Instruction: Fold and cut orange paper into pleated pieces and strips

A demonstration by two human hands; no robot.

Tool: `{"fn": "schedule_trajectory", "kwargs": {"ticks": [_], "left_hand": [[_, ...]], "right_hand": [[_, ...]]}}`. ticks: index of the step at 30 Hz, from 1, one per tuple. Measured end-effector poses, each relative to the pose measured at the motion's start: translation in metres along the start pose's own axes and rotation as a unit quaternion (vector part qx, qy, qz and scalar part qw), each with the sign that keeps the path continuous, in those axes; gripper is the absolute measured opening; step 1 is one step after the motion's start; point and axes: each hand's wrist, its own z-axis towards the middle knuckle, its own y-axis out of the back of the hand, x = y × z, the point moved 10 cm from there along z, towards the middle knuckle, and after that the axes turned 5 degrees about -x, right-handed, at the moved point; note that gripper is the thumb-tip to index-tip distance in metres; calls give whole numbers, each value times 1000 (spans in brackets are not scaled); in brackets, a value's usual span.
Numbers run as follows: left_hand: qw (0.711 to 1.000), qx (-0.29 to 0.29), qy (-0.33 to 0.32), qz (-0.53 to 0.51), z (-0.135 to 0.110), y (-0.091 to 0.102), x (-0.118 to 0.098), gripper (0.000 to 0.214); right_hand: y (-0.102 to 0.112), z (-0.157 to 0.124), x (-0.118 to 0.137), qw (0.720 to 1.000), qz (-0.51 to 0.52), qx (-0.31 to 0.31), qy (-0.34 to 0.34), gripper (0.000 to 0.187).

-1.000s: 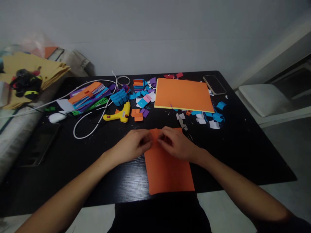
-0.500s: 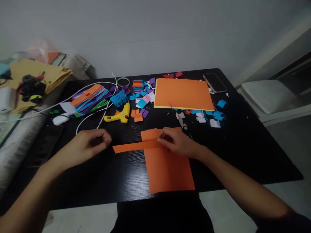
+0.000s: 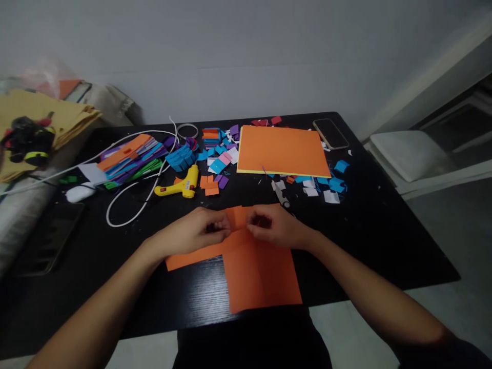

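Note:
An orange paper sheet [image 3: 259, 271] lies on the black table [image 3: 384, 236] in front of me, its near edge hanging over the table's edge. A long orange strip [image 3: 192, 255] torn from it sticks out to the left. My left hand [image 3: 196, 231] and my right hand [image 3: 274, 225] meet at the sheet's far edge. Both are closed in a pinch on the orange paper, close together.
A larger orange sheet [image 3: 282, 150] lies at the back, a phone [image 3: 330, 134] to its right. Several small coloured paper pieces [image 3: 219, 164], a yellow glue gun [image 3: 179, 185] with a white cable [image 3: 130, 205], a stack of coloured strips [image 3: 130, 154] and a white mouse [image 3: 79, 193] lie at left.
My left hand, which had drawn a strip out to the left, has come back to the sheet's far edge beside my right hand. The strip now lies slanted.

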Motion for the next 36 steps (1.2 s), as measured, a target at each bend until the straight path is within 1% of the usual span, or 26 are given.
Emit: {"fn": "schedule_trajectory", "kwargs": {"ticks": [3, 5, 7, 9, 10, 13, 14, 17, 19, 21, 25, 29, 30, 33, 36], "left_hand": [[999, -3, 23, -39, -1, 5, 12, 12], [997, -8, 35, -61, -1, 7, 17, 15], [995, -14, 46, -86, -1, 8, 21, 18], [991, -22, 58, -114, -1, 8, 24, 21], [989, -25, 65, -128, 0, 7, 26, 22], [984, -20, 78, -159, 0, 2, 28, 24], [983, -17, 80, -167, 0, 0, 29, 24], [980, -11, 76, -183, 1, -6, 29, 24], [980, -8, 73, -185, 1, -9, 29, 24], [980, -15, 73, -183, 1, -10, 30, 24], [984, -52, 51, -161, -1, -5, 25, 24], [995, -71, 38, -51, -4, -5, 16, 50], [996, -75, 36, -23, -4, -5, 14, 53], [996, -81, 21, 21, -5, -6, 8, 46], [996, -84, 11, 29, -5, -6, 7, 39]], "right_hand": [[11, 2, -7, 999, 22, -11, -31, 9], [17, 3, -13, 996, 56, -31, -57, 10], [22, 4, -17, 991, 102, -61, -68, 14], [23, 3, -16, 986, 135, -79, -52, 17], [20, 3, -13, 987, 139, -71, -38, 23], [5, 0, -1, 996, 90, -13, 14, 49], [2, -1, 2, 998, 60, 1, 33, 50], [0, -3, 9, 997, -5, -1, 73, 38], [0, -3, 9, 996, -14, -7, 82, 33], [1, -3, 8, 996, -11, -17, 82, 33], [2, -2, 5, 997, 0, -28, 71, 36], [2, -2, 3, 998, 0, -30, 55, 35], [2, -3, 3, 998, 1, -31, 56, 35], [2, -3, 4, 998, 2, -34, 55, 34], [4, -4, 2, 998, 5, -45, 48, 33]]}}
